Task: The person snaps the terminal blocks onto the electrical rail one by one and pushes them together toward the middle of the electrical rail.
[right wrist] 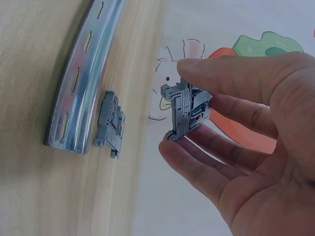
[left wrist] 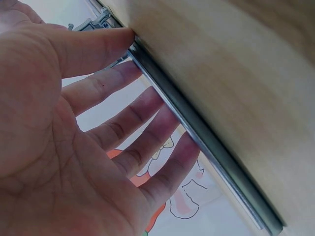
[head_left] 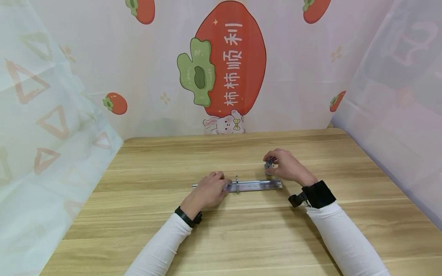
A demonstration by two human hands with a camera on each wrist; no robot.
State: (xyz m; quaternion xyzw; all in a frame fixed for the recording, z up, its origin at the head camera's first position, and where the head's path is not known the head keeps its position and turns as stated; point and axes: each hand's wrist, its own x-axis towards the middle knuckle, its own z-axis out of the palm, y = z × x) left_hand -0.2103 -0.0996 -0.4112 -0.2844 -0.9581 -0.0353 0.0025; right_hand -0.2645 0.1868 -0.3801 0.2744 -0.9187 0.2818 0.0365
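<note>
A slotted metal DIN rail (head_left: 255, 186) lies across the wooden table. My left hand (head_left: 209, 190) holds it left of its middle, thumb on the near side and fingertips along the far edge (left wrist: 167, 101). Just right of those fingers, a thin grey terminal block (head_left: 237, 184) sits crosswise on the rail. My right hand (head_left: 286, 165) is raised behind the rail's right end and pinches another grey terminal block (right wrist: 184, 110) between thumb and fingertips. In the right wrist view, one more grey terminal block (right wrist: 110, 123) lies on the table beside the rail end.
The wooden table (head_left: 138, 230) reaches back to a white cloth (head_left: 293, 96) printed with persimmons and a rabbit. Cloth sides (head_left: 69, 126) hang at the left and right. Each wrist wears a black strap (head_left: 321, 194).
</note>
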